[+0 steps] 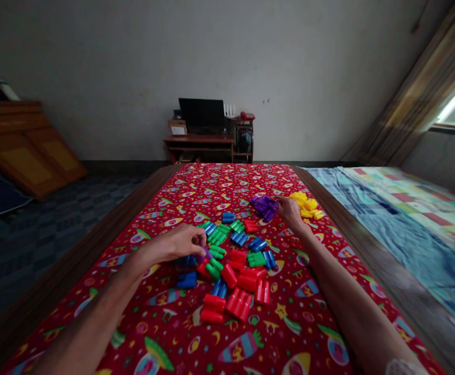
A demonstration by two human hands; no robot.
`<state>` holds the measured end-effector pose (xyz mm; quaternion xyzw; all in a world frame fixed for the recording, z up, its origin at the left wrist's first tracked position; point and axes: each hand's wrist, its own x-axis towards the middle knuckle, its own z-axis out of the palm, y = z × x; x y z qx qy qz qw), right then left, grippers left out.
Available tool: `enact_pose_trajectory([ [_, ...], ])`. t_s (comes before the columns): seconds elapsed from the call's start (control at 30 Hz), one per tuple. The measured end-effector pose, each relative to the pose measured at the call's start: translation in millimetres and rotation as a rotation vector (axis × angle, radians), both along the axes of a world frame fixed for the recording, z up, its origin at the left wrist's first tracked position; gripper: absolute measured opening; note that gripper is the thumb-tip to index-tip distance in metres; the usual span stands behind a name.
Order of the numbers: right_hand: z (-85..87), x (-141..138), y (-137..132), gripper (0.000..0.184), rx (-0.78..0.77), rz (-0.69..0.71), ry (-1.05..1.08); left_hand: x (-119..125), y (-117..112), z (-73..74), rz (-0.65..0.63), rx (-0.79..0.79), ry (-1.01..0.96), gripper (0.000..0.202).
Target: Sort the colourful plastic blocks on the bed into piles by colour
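Observation:
At the left of a mixed scatter of toy blocks, my left hand (pixel 190 242) is closed in a pinch on a purple toy block (pixel 204 254), partly hidden by the fingers. Close around it lie green blocks (pixel 214 268), red blocks (pixel 247 282) and blue blocks (pixel 187 280). My right hand (pixel 290 210) reaches farther out, its fingertips drawn together at the right edge of a pile of purple blocks (pixel 264 207). Whatever those fingers hold is too small to make out. Just beyond this hand is a pile of yellow blocks (pixel 306 204).
A red patterned cloth (pixel 231 182) covers the table, whose dark wooden edge (pixel 335 229) shows at both sides. Right of it stands a bed with a blue sheet (pixel 352 229). A desk with a monitor (pixel 202 115) is by the wall; a wooden cabinet (pixel 28 151) stands left.

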<state>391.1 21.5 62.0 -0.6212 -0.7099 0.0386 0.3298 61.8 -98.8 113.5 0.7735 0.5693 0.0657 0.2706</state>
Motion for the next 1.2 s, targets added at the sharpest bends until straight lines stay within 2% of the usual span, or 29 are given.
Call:
enact_pose_trajectory([
  [0.1,14.1,-10,-8,0.033,0.061,0.052,0.074,-2,7,-0.4,0.126,0.206,-0.229,0.02],
  [0.17,24.0,-25,-21,0.032,0.047,0.219,0.146,2,11,-1.3,0.198,0.356,-0.342,0.025],
  [0.23,32.1,-46,-39,0.034,-0.03,0.47,0.208,10,11,-1.9,0.231,0.464,-0.391,0.028],
  [0.33,39.0,-77,-67,0.034,-0.146,0.789,0.265,26,6,-2.2,0.225,0.521,-0.412,0.032],
  [0.43,39.8,-94,-84,0.027,-0.194,0.892,0.223,36,1,-0.7,0.194,0.495,-0.42,0.031],
  [0.63,30.2,-93,-81,0.02,-0.279,0.818,-0.015,29,-1,10.3,0.257,0.573,-0.366,0.03],
  [0.77,28.5,-94,-82,0.033,-0.238,0.801,0.152,28,0,6.7,0.22,0.502,-0.466,0.037],
  [0.83,30.3,-96,-85,0.033,-0.189,0.813,0.248,32,1,0.0,0.187,0.443,-0.506,0.037],
  [0.9,31.9,-96,-84,0.029,-0.148,0.816,0.254,37,1,-5.7,0.162,0.418,-0.525,0.035],
  [0.97,31.6,-90,-77,0.027,-0.089,0.73,0.21,37,2,-7.5,0.158,0.434,-0.525,0.033],
  [1.1,23.5,-67,-48,0.027,0.128,0.431,0.114,27,3,-0.8,0.196,0.533,-0.466,0.032],
  [1.2,16.0,-55,-25,0.025,0.217,0.301,-0.052,21,3,4.2,0.18,0.575,-0.364,0.028],
])
